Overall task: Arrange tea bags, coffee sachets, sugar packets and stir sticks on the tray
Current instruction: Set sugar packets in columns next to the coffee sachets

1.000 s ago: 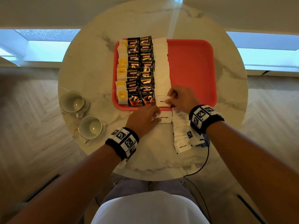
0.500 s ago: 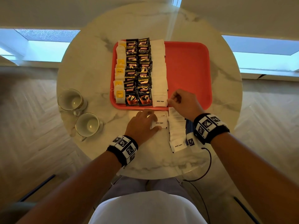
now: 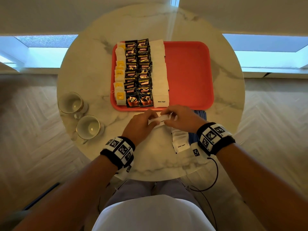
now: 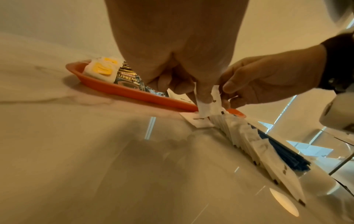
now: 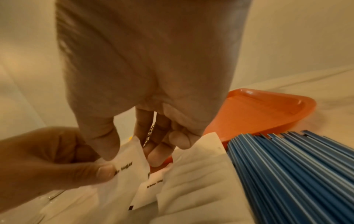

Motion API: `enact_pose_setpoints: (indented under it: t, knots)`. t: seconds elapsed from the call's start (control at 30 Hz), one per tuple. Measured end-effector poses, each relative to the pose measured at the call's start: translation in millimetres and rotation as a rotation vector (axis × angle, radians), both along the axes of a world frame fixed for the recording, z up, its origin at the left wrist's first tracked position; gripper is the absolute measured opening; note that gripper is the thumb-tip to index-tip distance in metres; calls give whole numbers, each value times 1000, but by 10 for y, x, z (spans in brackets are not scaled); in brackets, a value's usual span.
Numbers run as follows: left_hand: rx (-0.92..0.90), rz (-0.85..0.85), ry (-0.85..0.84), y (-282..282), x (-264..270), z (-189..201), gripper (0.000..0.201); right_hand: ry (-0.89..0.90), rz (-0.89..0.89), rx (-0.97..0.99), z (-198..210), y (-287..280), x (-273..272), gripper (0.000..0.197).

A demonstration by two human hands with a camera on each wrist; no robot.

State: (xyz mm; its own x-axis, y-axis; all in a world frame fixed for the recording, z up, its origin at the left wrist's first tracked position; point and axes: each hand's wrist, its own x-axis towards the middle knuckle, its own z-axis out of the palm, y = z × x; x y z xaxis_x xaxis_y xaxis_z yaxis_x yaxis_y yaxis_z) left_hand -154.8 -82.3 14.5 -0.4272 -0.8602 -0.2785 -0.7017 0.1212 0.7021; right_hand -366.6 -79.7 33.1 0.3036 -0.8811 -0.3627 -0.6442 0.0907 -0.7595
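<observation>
The red tray [image 3: 190, 72] holds a column of tea bags [image 3: 119, 75], two columns of coffee sachets [image 3: 139, 74] and a column of white sugar packets [image 3: 160, 74] on its left half. Just in front of the tray, my left hand [image 3: 141, 122] and right hand [image 3: 180, 120] both pinch one white sugar packet [image 3: 159, 120] [image 5: 132, 163] [image 4: 208, 104] lifted off the table. More sugar packets [image 3: 180, 140] [image 5: 199, 178] lie in a row under my right wrist, with blue stir sticks [image 3: 199, 114] [image 5: 298, 169] beside them.
Two empty glass cups [image 3: 71, 103] [image 3: 89, 127] stand on the round marble table [image 3: 93, 77] left of the tray. The tray's right half is bare. A black cable [image 3: 215, 177] hangs off the table's front edge near my right wrist.
My right hand left the tray's sugar column and came back to the table. Both hands now hold up the packet that my left hand was pressing on the table.
</observation>
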Motion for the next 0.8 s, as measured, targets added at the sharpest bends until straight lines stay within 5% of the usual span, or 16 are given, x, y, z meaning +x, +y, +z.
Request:
enact_pose_setpoints:
  t: [0.13,0.3,0.67,0.8]
  knots:
    - [-47,-50,22,-79,-43,13,25,-4,5,-60,8,-27,10,11]
    - [-4,-155,-164,-72,-145,-178,31,17,-119,-69,43,-73,-91,12]
    - [-73,-132,-195,51,-79,-214,25,-48,-197,-59,-18,-16,-157,8]
    - [30,-71,-213,-11,-138,-135,43,-47,-180,-49,-30,-12,-126,8]
